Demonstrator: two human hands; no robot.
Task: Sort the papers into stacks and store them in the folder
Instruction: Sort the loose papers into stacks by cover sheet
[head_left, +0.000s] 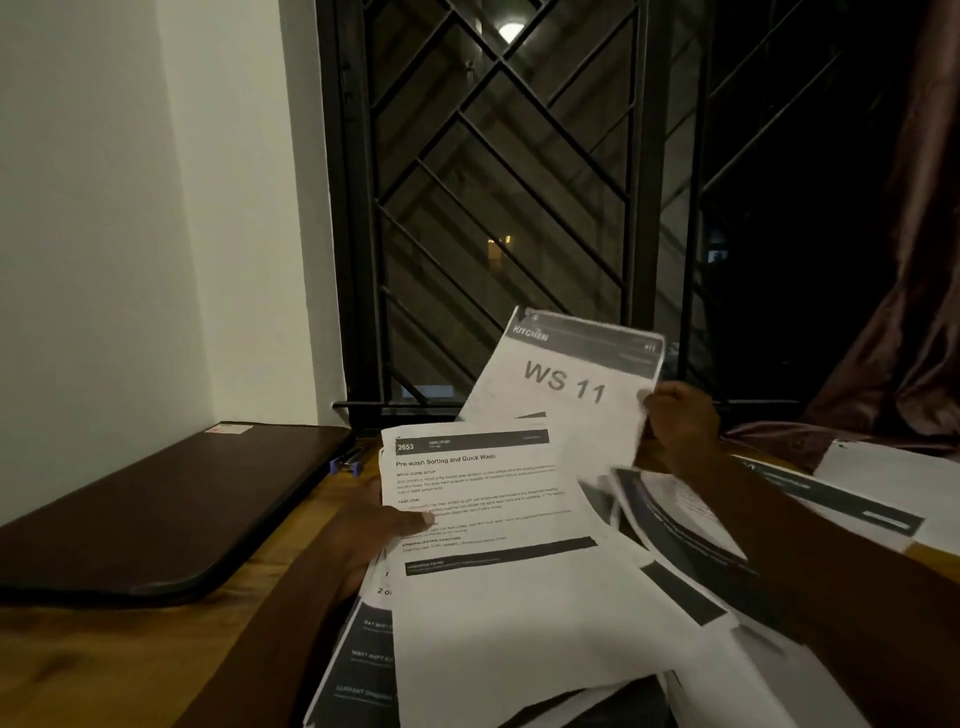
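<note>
Wooden table (104, 665) under papers (493, 597), barred window (498, 208) behind.

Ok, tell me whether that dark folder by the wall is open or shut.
Shut. The dark folder lies flat on the table with its cover down, and no paper shows along its visible edges.

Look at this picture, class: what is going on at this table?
A person is sorting printed sheets at a wooden table. The right grip pinches the WS 11 sheet by its edge, raised in front of the barred window. The left grip holds the Pre-wash sheet, thumb on top. More loose papers lie spread beneath and to the right. The dark folder lies closed on the left.
</note>
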